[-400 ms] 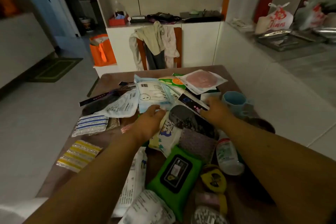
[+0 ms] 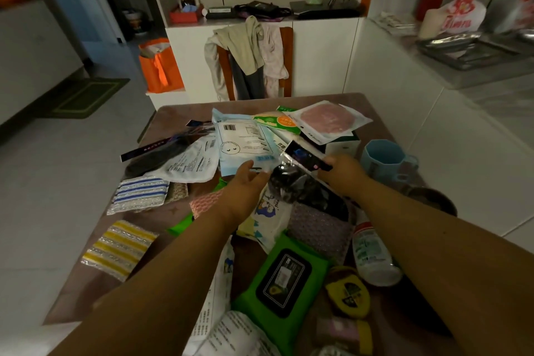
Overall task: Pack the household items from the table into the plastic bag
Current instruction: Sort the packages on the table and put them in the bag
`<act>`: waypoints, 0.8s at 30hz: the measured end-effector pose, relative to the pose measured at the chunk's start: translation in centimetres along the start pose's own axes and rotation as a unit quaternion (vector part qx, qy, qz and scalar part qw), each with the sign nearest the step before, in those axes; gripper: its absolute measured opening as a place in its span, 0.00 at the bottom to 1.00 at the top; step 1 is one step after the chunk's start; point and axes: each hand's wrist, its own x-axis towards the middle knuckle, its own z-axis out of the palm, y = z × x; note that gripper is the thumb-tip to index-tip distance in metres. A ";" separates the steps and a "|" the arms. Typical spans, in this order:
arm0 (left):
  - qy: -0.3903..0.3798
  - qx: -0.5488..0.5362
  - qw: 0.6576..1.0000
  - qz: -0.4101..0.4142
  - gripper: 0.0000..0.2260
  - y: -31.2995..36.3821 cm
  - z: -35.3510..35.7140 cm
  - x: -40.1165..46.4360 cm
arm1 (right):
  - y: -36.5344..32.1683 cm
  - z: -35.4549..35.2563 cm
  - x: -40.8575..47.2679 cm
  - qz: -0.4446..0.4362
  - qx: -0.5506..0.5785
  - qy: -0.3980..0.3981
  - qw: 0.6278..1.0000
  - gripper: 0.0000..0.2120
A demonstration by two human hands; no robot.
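A brown table (image 2: 170, 121) is heaped with household items. My right hand (image 2: 344, 170) grips the dark header card of a clear packet with dark contents (image 2: 300, 179), lifted slightly over the pile. My left hand (image 2: 245, 182) is open, palm up, its fingertips at the packet's left edge. Around them lie a light blue pouch (image 2: 239, 141), a white pouch (image 2: 187, 165), a pink round pad in a clear pack (image 2: 326, 118) and a green wet-wipes pack (image 2: 277, 277). No plastic bag for packing is clearly recognisable.
Striped blue (image 2: 138, 193) and yellow (image 2: 118, 246) cloths lie at the table's left edge. A blue mug (image 2: 381, 156), a white bottle (image 2: 372, 251) and a yellow tape measure (image 2: 349, 295) sit on the right. A chair draped with clothes (image 2: 248, 55) stands behind the table.
My right hand has closed on the packet's header and raised it off the pile. My left hand has turned palm up and opened beside it.
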 end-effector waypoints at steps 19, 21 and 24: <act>0.110 -0.337 0.922 -0.157 0.06 -0.1 -6.0 -1.0 | -7.5 4.0 2.5 0.111 0.331 -0.017 0.937 0.13; 0.176 -0.316 0.921 -0.143 0.07 -1.4 -8.4 -1.0 | -7.2 5.7 4.1 0.027 0.171 0.008 0.985 0.13; 0.244 -0.319 0.905 -0.141 0.09 -3.1 -11.3 -0.9 | -7.8 8.0 5.1 -0.053 0.089 -0.024 0.994 0.24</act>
